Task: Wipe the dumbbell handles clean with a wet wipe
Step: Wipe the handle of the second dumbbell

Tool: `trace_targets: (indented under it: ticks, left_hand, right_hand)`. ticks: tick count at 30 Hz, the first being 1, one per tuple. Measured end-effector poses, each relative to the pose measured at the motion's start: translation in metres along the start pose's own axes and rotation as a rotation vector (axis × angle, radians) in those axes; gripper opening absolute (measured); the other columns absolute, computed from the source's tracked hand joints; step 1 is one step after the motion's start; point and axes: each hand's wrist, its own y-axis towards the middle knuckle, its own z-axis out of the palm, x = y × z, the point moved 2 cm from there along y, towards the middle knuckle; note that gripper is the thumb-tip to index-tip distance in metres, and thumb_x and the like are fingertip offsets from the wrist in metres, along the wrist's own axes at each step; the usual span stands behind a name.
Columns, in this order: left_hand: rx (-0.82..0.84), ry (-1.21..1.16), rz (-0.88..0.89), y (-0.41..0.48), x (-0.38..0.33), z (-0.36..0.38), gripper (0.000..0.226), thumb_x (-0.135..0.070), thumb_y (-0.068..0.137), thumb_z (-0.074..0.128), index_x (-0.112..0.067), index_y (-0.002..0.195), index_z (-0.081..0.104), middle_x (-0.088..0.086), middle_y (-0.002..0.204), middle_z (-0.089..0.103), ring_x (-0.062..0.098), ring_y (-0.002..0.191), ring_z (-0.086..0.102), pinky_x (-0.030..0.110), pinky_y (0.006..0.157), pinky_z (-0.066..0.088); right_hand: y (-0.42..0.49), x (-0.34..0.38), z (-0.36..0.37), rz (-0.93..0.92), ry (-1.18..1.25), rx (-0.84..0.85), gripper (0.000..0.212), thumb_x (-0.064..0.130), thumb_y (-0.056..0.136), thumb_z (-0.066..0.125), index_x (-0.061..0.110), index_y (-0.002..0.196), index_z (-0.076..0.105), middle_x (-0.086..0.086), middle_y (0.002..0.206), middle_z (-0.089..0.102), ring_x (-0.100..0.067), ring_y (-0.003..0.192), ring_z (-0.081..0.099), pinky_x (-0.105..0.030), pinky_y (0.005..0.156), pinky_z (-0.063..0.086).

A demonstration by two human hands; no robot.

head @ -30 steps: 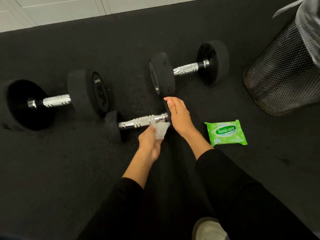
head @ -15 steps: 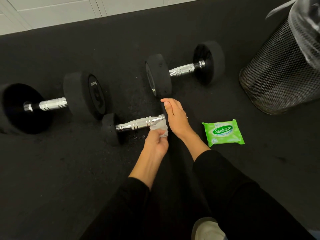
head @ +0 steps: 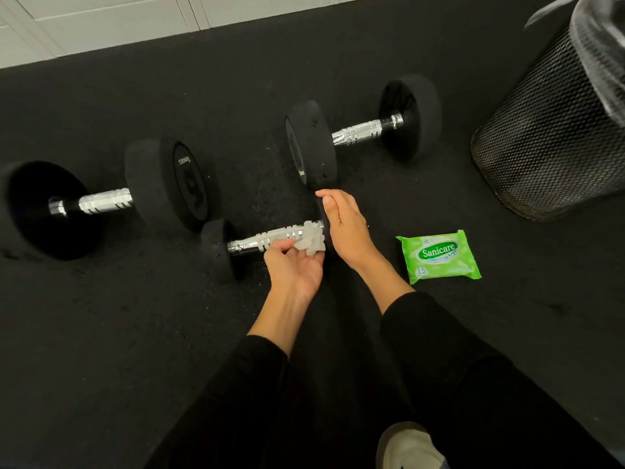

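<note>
A small black dumbbell lies on the floor in front of me, its chrome handle bare on the left half. My left hand is palm up below the handle and pinches a crumpled white wet wipe against the handle's right end. My right hand grips the dumbbell's right weight head, which it mostly hides. Two larger dumbbells lie further off: one at the left, one behind.
A green Sanicare wipes pack lies on the dark rubber floor right of my right wrist. A black mesh bin with a plastic liner stands at the right. My black trousers and a shoe fill the bottom. A white wall runs along the top.
My left hand has turned palm up and the wipe has moved round the right end of the handle. My right hand stays on the weight head.
</note>
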Motion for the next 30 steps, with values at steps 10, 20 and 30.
trace_targets:
  ticks: [10, 20, 30]
  left_hand:
    - [-0.091, 0.151, -0.036, -0.011, 0.007, 0.003, 0.039, 0.01, 0.095, 0.041, 0.005, 0.134, 0.045, 0.024, 0.133, 0.052, 0.029, 0.121, 0.054, 0.037, 0.109, 0.039]
    - [-0.138, 0.314, -0.009, 0.001, 0.003, 0.014, 0.044, 0.017, 0.089, 0.041, 0.008, 0.132, 0.046, 0.025, 0.131, 0.052, 0.03, 0.114, 0.057, 0.036, 0.104, 0.044]
    - [-0.032, 0.368, 0.01, -0.029, -0.013, 0.016, 0.045, 0.015, 0.091, 0.042, 0.004, 0.135, 0.042, 0.023, 0.131, 0.053, 0.031, 0.116, 0.057, 0.038, 0.098, 0.049]
  right_hand:
    - [0.001, -0.001, 0.001, -0.004, 0.034, -0.007, 0.035, 0.029, 0.104, 0.028, 0.023, 0.126, 0.055, 0.001, 0.135, 0.043, -0.003, 0.11, 0.043, -0.016, 0.088, 0.031]
    - [0.0, -0.003, 0.0, -0.011, 0.022, -0.006, 0.035, 0.029, 0.104, 0.028, 0.023, 0.126, 0.054, 0.001, 0.136, 0.043, -0.003, 0.11, 0.043, -0.013, 0.086, 0.031]
    - [0.0, -0.003, 0.002, -0.019, 0.01, -0.004, 0.036, 0.03, 0.104, 0.027, 0.022, 0.128, 0.053, 0.0, 0.139, 0.04, -0.004, 0.114, 0.041, -0.019, 0.09, 0.031]
